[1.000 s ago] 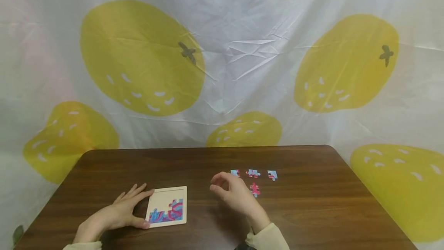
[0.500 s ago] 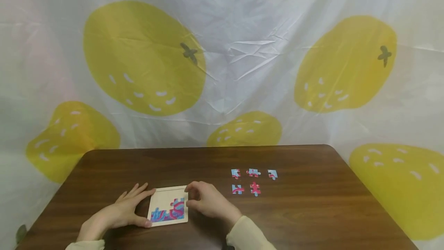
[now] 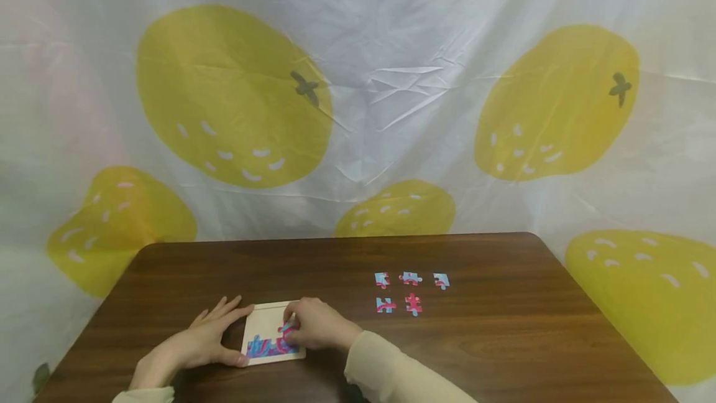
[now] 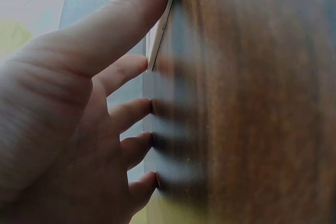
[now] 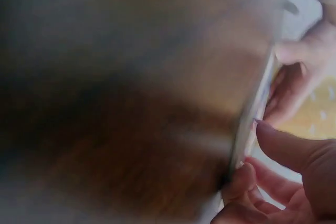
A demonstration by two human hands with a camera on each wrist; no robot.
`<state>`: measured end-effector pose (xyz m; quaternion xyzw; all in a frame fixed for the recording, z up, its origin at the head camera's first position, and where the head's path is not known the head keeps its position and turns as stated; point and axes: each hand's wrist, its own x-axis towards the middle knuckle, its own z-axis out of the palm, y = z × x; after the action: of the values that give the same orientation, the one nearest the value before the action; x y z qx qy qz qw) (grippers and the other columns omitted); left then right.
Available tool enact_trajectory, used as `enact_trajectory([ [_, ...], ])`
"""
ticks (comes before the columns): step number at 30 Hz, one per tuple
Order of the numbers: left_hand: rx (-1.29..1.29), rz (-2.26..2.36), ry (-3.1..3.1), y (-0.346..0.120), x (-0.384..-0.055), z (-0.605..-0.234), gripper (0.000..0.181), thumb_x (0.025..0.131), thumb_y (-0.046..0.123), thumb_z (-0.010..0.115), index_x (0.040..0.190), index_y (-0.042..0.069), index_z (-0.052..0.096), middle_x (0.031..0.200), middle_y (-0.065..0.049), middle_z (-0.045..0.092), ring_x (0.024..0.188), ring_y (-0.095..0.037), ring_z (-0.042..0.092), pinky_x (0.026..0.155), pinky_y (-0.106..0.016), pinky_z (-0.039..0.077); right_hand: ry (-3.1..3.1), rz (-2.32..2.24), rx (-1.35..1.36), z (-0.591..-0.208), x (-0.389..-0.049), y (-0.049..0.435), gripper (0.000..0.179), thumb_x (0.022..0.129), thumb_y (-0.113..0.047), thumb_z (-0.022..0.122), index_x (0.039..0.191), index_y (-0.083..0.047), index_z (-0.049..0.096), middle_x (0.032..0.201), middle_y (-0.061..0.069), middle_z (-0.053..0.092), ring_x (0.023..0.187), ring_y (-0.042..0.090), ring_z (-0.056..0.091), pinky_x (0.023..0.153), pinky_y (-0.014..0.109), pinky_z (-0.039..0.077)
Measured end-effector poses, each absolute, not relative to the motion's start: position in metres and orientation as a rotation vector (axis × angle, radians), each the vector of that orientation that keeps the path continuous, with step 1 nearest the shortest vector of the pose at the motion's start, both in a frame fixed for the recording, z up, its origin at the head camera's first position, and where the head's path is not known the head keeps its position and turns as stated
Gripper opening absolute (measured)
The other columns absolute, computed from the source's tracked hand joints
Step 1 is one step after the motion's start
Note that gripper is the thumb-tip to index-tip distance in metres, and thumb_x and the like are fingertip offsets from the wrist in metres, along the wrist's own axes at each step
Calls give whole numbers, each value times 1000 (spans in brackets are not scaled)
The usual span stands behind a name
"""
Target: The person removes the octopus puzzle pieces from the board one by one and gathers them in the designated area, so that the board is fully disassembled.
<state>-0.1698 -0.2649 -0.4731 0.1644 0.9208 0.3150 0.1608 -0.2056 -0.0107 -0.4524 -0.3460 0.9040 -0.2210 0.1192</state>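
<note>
A square pale puzzle tray (image 3: 275, 361) lies on the table, left of the middle. Joined blue and pink puzzle pieces (image 3: 261, 347) fill its near row and part of its right side. With fingers spread, my left hand (image 3: 198, 344) rests against the tray's left edge, thumb at the near corner and index finger at the far one. My right hand (image 3: 321, 325) reaches over the tray's right edge, its curled index finger and thumb on either side of a puzzle piece (image 3: 288, 330), which they partly hide. In the right wrist view, the thumb (image 5: 283, 142) meets the tray.
Several loose puzzle pieces (image 3: 413, 303) lie in two rows on the brown wooden table (image 3: 503, 328), right of the tray. A white cloth with yellow fruit shapes (image 3: 391, 111) hangs behind the table's far edge.
My right hand has moved left from beside the loose pieces to the tray, uncovering a loose piece on the way. The left hand stays at the tray's left edge.
</note>
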Motion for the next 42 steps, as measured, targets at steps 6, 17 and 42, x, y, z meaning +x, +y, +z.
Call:
enact_trajectory([
  [6,458,892,2638,-264,-170,-473,99,70,50,83,148,6,40,156,-30,17,141,-54,1,106,-72,-1,2671,-579,-961,-451,-205,-16,24,82,-21,78,99,-14,62,79,-7,51,79,6,46,69,20,43],
  [17,436,878,2644,-264,-168,-472,98,70,47,83,148,7,41,156,-30,18,141,-54,3,107,-71,1,2675,-588,-906,-453,-206,-20,29,81,-20,79,102,-12,61,85,-3,51,82,10,48,73,24,45],
  [42,422,852,2632,-262,-168,-465,97,71,47,83,149,7,40,156,-30,18,142,-53,4,108,-70,2,2598,-729,-871,-455,-206,-17,27,84,-13,76,102,-18,56,85,-2,51,73,10,48,65,24,45],
])
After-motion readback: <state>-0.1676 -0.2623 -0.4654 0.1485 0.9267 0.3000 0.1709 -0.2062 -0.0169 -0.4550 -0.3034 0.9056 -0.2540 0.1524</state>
